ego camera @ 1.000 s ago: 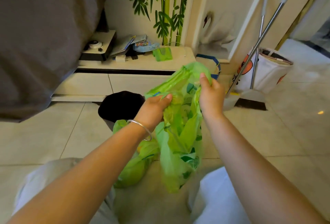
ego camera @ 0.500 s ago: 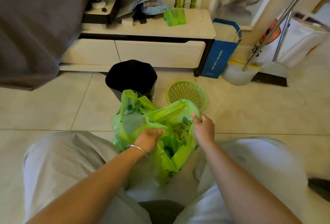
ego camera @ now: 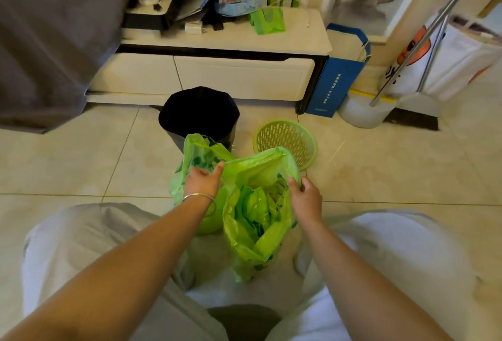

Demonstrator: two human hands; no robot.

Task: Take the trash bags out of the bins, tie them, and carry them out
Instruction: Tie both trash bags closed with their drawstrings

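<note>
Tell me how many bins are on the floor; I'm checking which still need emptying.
2: a black-lined bin in front of the white cabinet, and a small green basket bin to its right. Others may sit out of view.

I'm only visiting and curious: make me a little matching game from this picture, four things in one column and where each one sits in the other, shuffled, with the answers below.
Things:
1. green plastic trash bag
2. round green mesh basket
3. black-lined trash bin
4. blue paper bag

Places:
A. leaning at the right end of the white cabinet
B. on the floor, right of the bin
C. held open between the left hand and the right hand
D. on the floor in front of the cabinet drawers

Pairs: 1-C, 2-B, 3-D, 4-A
</note>
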